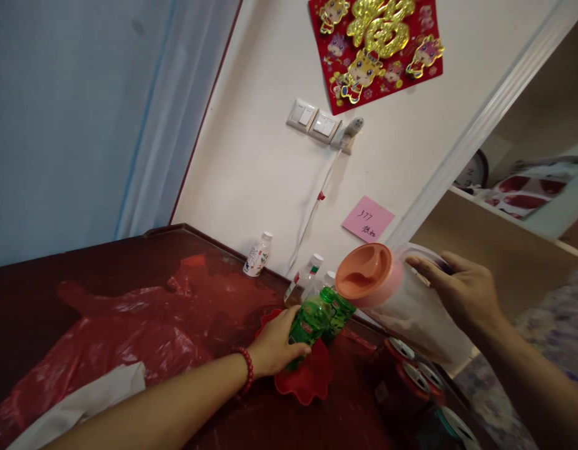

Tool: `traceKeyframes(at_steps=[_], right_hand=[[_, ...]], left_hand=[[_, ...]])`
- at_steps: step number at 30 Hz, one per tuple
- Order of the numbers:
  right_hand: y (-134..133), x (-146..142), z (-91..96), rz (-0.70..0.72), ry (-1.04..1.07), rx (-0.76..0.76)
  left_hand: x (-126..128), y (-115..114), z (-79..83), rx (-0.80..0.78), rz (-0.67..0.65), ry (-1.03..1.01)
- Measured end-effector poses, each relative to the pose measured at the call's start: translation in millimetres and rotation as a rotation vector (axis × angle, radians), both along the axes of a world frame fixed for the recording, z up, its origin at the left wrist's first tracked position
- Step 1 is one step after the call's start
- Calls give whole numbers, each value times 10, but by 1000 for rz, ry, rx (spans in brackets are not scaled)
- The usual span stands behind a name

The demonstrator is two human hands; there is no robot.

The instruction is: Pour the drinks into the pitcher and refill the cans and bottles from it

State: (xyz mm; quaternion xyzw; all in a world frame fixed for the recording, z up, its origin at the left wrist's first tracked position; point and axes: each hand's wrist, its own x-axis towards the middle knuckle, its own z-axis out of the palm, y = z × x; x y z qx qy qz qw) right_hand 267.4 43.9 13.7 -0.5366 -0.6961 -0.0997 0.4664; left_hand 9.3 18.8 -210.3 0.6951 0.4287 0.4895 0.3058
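My left hand [277,347], with a red bead bracelet at the wrist, is wrapped round a green plastic bottle [312,319]. The bottle is over a red scalloped dish [307,378]. In my right hand [462,294] is the handle of a clear plastic pitcher [420,319] with an orange lid [366,272]. The pitcher is tilted, its lid end toward the bottle. Whether liquid is flowing cannot be made out. Another green bottle [339,315] stands just behind, partly hidden by the first.
Several drink cans [403,381] stand at the table's right edge. Against the wall are a white bottle [257,255] and a clear bottle [300,279]. Red plastic bags [143,337] and a white cloth [87,400] lie at left. A white cord [312,212] hangs from the socket.
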Motion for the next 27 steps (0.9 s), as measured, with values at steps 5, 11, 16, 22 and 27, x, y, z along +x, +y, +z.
traceKeyframes(at_steps=[5,11,16,22,27], right_hand=[[-15,-4,0,8,3,-7],[-6,8,-5,9,-12,2],[-4,10,-15,22,-10,19],[9,25,-16,30,-22,20],[17,38,-18,27,-21,5]], left_hand=[[4,19,-12,6,-2,-4],[5,12,-21,1,5,11],[4,18,-27,-8,9,22],[15,38,-54,-7,16,10],[16,36,-34,2,0,0]])
